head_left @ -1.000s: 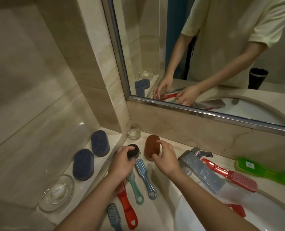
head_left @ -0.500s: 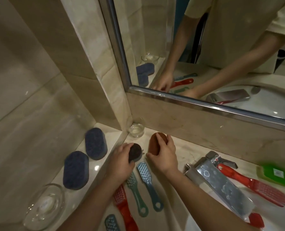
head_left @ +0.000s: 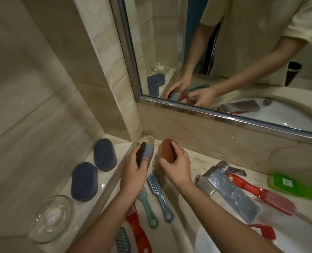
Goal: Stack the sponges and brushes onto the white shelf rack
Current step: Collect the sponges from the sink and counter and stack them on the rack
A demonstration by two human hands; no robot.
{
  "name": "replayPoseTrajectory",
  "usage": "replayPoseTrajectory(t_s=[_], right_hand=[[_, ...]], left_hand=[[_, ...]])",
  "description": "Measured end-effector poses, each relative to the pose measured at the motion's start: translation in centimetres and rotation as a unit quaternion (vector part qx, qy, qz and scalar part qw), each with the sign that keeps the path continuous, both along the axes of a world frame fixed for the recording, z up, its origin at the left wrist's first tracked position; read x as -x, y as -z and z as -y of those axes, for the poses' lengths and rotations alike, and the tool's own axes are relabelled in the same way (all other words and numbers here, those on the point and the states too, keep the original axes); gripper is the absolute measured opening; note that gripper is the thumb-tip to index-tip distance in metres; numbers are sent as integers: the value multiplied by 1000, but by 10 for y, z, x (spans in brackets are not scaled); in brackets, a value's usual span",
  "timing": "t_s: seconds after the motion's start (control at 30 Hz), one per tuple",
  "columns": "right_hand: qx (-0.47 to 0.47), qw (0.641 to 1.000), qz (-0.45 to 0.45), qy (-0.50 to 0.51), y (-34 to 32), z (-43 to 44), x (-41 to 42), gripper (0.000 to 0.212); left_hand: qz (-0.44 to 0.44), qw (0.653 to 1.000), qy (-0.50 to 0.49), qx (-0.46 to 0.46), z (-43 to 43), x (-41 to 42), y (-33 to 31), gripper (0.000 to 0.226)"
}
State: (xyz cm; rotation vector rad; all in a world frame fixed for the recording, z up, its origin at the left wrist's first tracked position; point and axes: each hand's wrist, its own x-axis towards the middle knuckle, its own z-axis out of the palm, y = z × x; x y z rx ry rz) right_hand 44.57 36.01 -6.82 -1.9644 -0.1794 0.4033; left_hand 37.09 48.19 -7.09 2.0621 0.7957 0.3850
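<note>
Nearest me, four small handled brushes lie flat on the marble counter [head_left: 197, 161], left of the basin [head_left: 215, 240]: a grey-blue brush [head_left: 123, 241], a red brush [head_left: 137, 229], a pale green brush [head_left: 147, 209] and a blue brush [head_left: 159, 196]. None has been picked up. To the near left, a glass dish [head_left: 51, 219] sits on the raised ledge [head_left: 104, 187].

Further in, both hands are occupied. My left hand [head_left: 133, 172] is curled round a two-tone sponge [head_left: 145, 152], which has a dark scouring face and a blue foam body and is lifted off the counter on edge. My right hand [head_left: 177, 167] grips a rust-brown sponge [head_left: 168, 151] that also stands on edge, with my fingers over its top. I judge that the sponges are held edgewise so that they can be set down side by side or one on the other.

On the ledge to the left, beyond the dish, two dark blue sponges lie flat, the near sponge [head_left: 84, 181] touching or just beside the far sponge [head_left: 105, 155]. This is likely the stacking place, but no white rack is plainly in view.

To the right stands a water-spotted chrome tap [head_left: 228, 190]. Beyond it lie a long red brush [head_left: 261, 194] and a green brush [head_left: 297, 187], with another red brush [head_left: 262, 230] in the basin.

A small glass [head_left: 147, 138] stands in the far corner. Above it are beige tiled walls and a framed mirror [head_left: 242, 52]. The light is dim.
</note>
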Motion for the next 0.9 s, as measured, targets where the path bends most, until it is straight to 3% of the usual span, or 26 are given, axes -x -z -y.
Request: replayPoseTrajectory(t_s=[0.1,0.27,0.47,0.9], right_hand=[[-48,999,0,11,-23,11,11,71],[-86,996,20,16,-60,42,34,71],[-126,990,57,24,-92,91,62,65],[-168,973,132,92,-155,241,84,48]], left_hand=[[56,980,-71,180,14,3,-14,33],[63,933,-146,322,38,17,-47,42],[99,919,-105,366,85,39,-87,27],[151,928,65,334,231,46,-166,44]])
